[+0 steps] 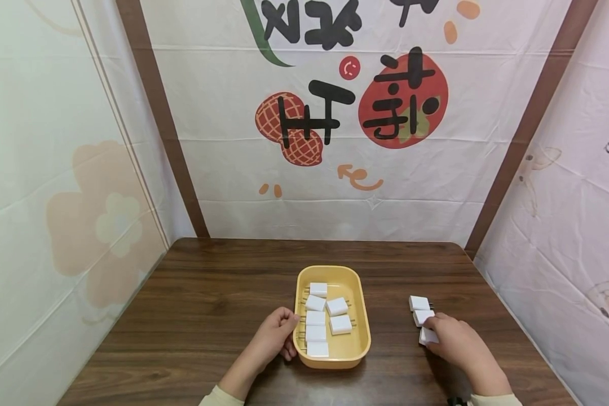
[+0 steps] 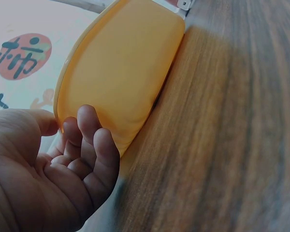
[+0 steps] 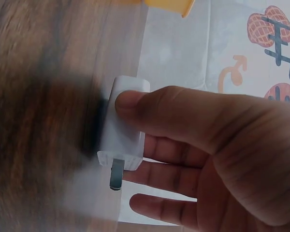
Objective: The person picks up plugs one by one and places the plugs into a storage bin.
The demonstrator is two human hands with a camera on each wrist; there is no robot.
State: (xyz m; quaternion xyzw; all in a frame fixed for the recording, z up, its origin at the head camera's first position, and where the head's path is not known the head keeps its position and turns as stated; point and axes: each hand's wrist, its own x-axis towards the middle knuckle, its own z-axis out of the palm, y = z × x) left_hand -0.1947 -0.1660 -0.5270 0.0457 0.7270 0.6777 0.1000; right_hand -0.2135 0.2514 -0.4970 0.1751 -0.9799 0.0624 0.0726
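Dark wood-grain table (image 1: pixel 193 316) is seen inside a booth of creased white cloth printed with a strawberry and a peanut. At the middle a smooth, rounded yellow plastic tray (image 1: pixel 361 316) holds seven small white plug adapters laid flat, their metal prongs pointing sideways. The left hand (image 1: pixel 276 335) is rested against the tray's left wall with fingers loosely curled, seemingly to steady it; nothing is gripped. To the right, well apart from the tray, two more adapters (image 1: pixel 419 303) lie on the table. Just beside them, a third white adapter (image 3: pixel 123 128), boxy and matte with steel prongs, is pinched between thumb and fingers of the right hand (image 1: pixel 454 341).
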